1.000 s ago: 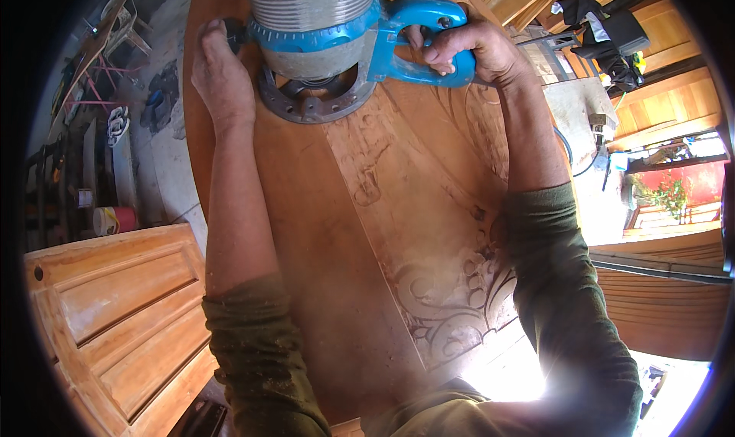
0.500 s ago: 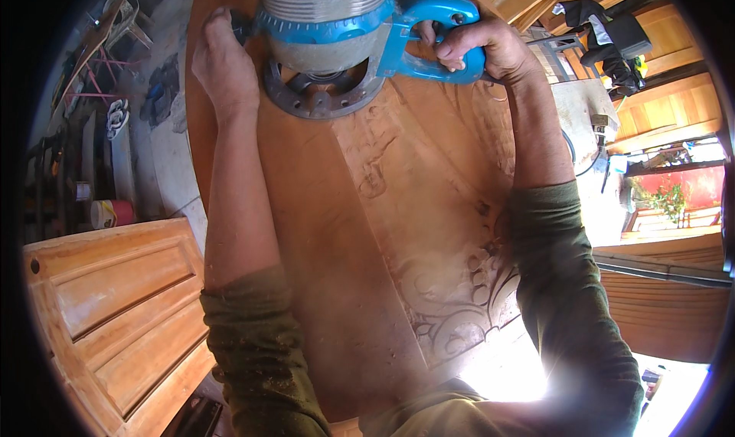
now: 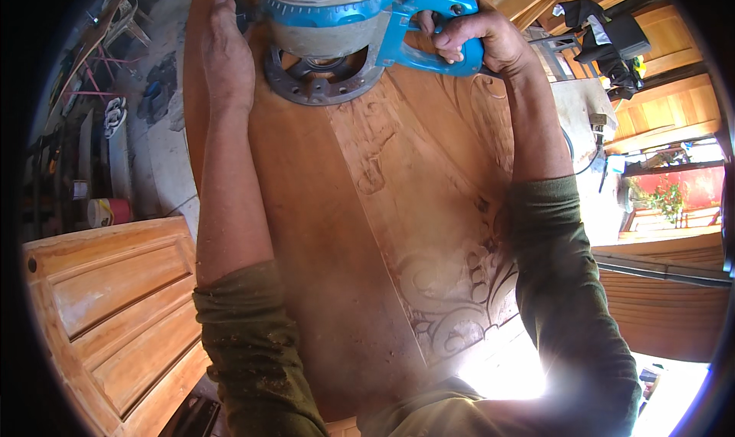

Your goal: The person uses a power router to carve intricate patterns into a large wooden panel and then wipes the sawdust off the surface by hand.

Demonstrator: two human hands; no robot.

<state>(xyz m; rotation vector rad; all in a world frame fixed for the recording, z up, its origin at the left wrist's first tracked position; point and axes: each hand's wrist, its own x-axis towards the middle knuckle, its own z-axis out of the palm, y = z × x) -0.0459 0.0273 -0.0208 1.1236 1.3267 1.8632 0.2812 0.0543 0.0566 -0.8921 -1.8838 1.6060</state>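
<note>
A blue and grey router [image 3: 331,42] stands at the far end of a brown wooden panel [image 3: 321,207], its round metal base [image 3: 325,96] resting on the wood. My right hand [image 3: 494,45] is wrapped round the router's blue loop handle. On the other side, my left hand [image 3: 228,62] is closed against the black side knob [image 3: 245,13]; its fingers are partly hidden. The router's top is cut off by the picture edge. Scrolls and leaf shapes [image 3: 452,299] are carved along the panel's right part, and a straight seam runs down its middle. The cutter cannot be made out clearly.
A panelled wooden door [image 3: 115,299] lies at the lower left. Farther left are a chair [image 3: 126,16] and a small red and yellow tub [image 3: 109,212]. Dark bags [image 3: 612,42] and more wooden doors [image 3: 666,115] are at the right. Dust hazes the panel.
The router has moved slightly away from me over the panel, both hands going with it. My left forearm has shifted a little to the left.
</note>
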